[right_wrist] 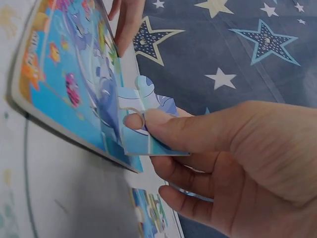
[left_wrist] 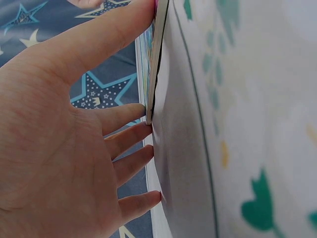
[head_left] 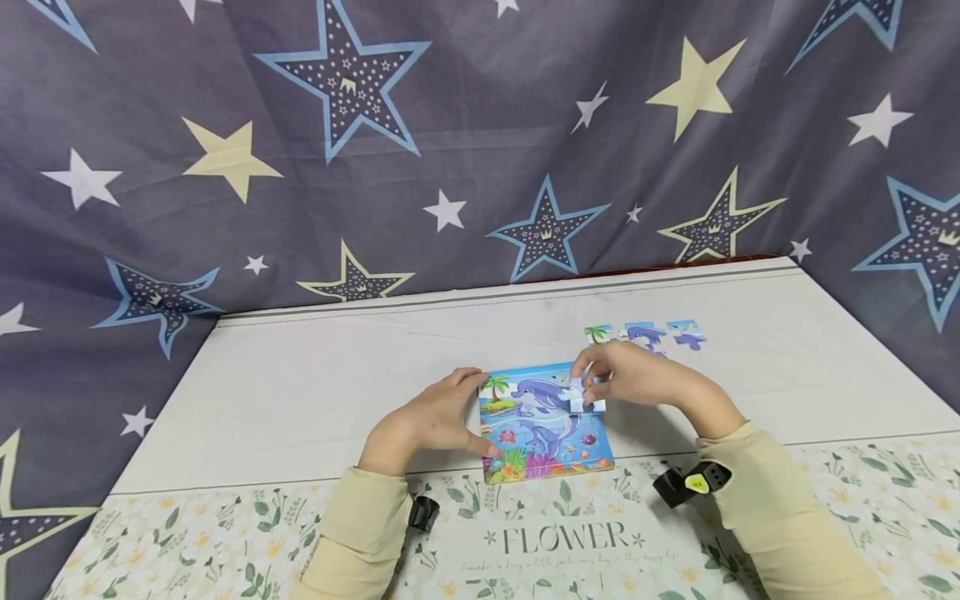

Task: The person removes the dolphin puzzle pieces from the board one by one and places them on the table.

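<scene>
A jigsaw puzzle board [head_left: 525, 462] with a dolphin and sea picture lies on the table. My right hand [head_left: 637, 375] pinches a blue and white puzzle piece [right_wrist: 136, 141] between thumb and fingers, over the board's upper right part. A line crosses this piece; I cannot tell if it is one piece or joined ones. My left hand [head_left: 435, 417] is at the board's left side, its thumb touching the lower left and its fairly straight fingers near the upper left corner. In the left wrist view the fingertips [left_wrist: 141, 131] reach the board's edge and the table surface.
Loose puzzle pieces [head_left: 684, 332] lie behind the right hand, partly hidden by it. The table has a white cover [head_left: 315, 367] and a floral strip with "FLOWER" lettering [head_left: 566, 537] along the front. A dark star-patterned curtain [head_left: 465, 108] hangs behind and at the sides.
</scene>
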A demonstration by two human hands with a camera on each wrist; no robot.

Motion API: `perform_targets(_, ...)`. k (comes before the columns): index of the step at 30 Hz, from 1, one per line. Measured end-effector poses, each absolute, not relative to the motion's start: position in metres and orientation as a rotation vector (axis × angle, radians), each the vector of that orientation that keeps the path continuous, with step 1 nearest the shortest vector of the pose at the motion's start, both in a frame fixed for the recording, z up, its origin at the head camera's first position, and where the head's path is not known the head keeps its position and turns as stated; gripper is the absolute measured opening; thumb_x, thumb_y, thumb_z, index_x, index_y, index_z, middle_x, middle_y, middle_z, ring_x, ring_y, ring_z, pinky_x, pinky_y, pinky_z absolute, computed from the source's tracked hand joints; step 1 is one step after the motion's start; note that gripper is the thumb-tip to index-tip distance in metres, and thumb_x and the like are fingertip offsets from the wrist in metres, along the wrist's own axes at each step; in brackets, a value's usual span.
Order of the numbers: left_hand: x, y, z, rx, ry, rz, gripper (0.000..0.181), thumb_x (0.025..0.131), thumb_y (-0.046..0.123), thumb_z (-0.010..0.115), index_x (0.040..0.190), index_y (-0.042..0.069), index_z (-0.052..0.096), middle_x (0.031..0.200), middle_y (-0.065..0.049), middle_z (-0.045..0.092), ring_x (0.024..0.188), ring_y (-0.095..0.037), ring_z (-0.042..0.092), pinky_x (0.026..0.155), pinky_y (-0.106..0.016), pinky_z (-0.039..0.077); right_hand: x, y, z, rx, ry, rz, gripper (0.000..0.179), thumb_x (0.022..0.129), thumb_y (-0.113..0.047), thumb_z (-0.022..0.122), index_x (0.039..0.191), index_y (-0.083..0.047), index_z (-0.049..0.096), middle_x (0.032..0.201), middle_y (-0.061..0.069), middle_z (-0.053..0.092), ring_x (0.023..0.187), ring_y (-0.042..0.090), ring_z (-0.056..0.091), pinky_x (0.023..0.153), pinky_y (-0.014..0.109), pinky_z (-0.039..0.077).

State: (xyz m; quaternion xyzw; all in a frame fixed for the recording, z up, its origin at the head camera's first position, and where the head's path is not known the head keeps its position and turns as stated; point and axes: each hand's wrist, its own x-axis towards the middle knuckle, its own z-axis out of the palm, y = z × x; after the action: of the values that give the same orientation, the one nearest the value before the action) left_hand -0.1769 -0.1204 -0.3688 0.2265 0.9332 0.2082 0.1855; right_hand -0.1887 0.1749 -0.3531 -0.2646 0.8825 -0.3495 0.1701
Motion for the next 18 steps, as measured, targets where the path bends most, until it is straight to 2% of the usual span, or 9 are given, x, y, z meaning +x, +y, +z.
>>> perform_targets(10,-0.176,-0.12,-0.368,0.64,2.63,0.593,0.112,0.07,0.045,0.088,0.155,0.006,0.029,0.159,-0.011,0.028,0.144,-0.034,0.029,0.116,-0.05,0.028,-0.191,0.195,-0.345,-0.771,2.598,-1.018,0.019,0.088,-0.006,0.073,0.105,-0.002,0.066,0.099,0.006,0.072,0.099,0.028,0.068,0.079,0.038,0.055)
perform_targets(15,-0.176,-0.12,-0.368,0.641,2.63,0.588,0.111,0.07,0.045,0.088,0.155,0.006,0.029,0.159,-0.011,0.027,0.145,-0.033,0.028,0.116,-0.05,0.028,-0.193,0.206,-0.341,-0.727,2.618,-1.033,0.018,0.089,-0.008,0.073,0.104,-0.001,0.065,0.098,0.005,0.072,0.097,0.028,0.067,0.07,0.034,0.053)
perform_targets(18,-0.177,-0.12,-0.368,0.649,2.63,0.581,0.11,0.071,0.045,0.088,0.155,0.005,0.029,0.159,-0.011,0.027,0.145,-0.033,0.028,0.117,-0.049,0.028,-0.194,0.211,-0.34,-0.707,2.62,-1.043,0.016,0.09,-0.008,0.072,0.102,-0.001,0.065,0.095,0.004,0.072,0.088,0.022,0.066,0.064,0.031,0.051)
